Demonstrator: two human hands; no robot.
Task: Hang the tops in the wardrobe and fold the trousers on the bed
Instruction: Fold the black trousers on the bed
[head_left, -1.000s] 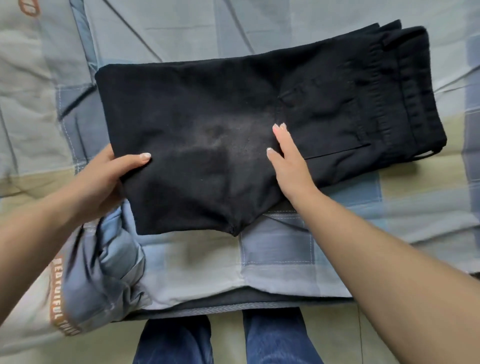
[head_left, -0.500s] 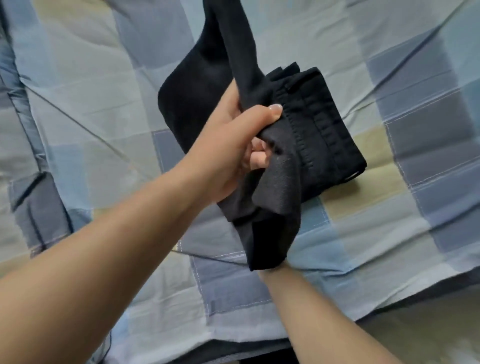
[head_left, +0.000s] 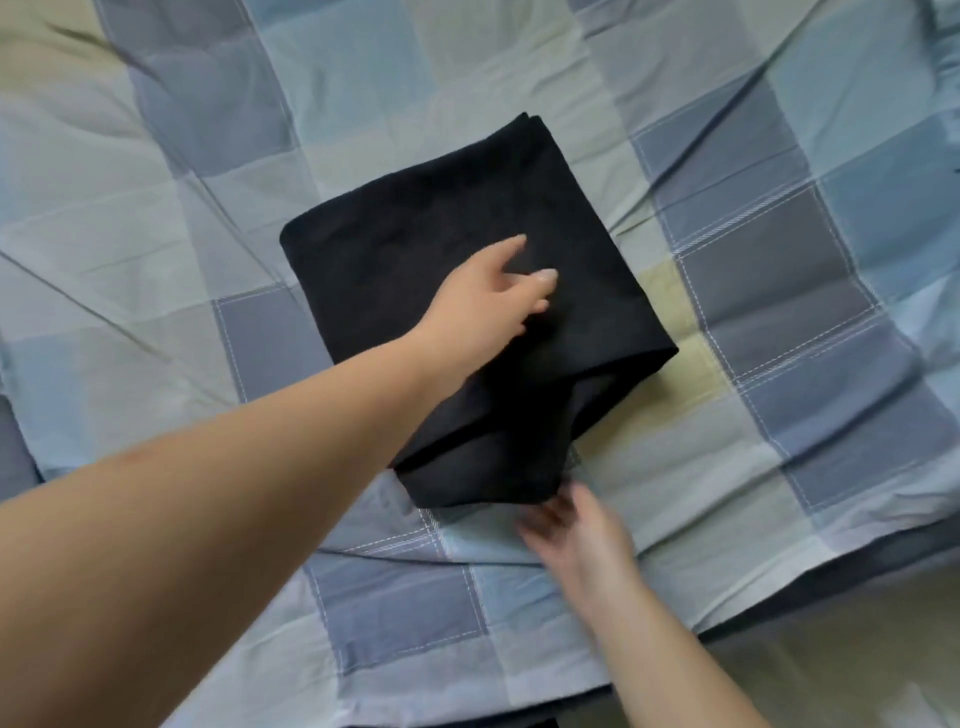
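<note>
Trousers (head_left: 415, 249), black and matte, lie folded into a thick, roughly square bundle on the bed (head_left: 779, 260), about midway across it and a little back from its near edge. The cloth looks soft and dense, with faint creases across the top layer. The far corner is neat and layered; at the near side the fold sags open, and a loose flap droops toward the near edge of the bed.

The left hand (head_left: 493, 299) reaches in from the lower left on a long bare forearm and rests palm-down on top of the bundle. Its fingers are fairly straight and spread, lying on the cloth rather than pinching it, so this grip is apart.

The right hand (head_left: 576, 535) comes up from the lower right, just beside the bundle's near corner. It is blurred; its fingers point toward the loose flap and seem to touch its edge, but whether they close on the cloth I cannot tell.

A checked sheet covers the bed, in squares of pale blue, grey-blue and yellow-green with white stitch lines, wrinkled in long diagonal creases. A dark band runs along the bed's near edge.
</note>
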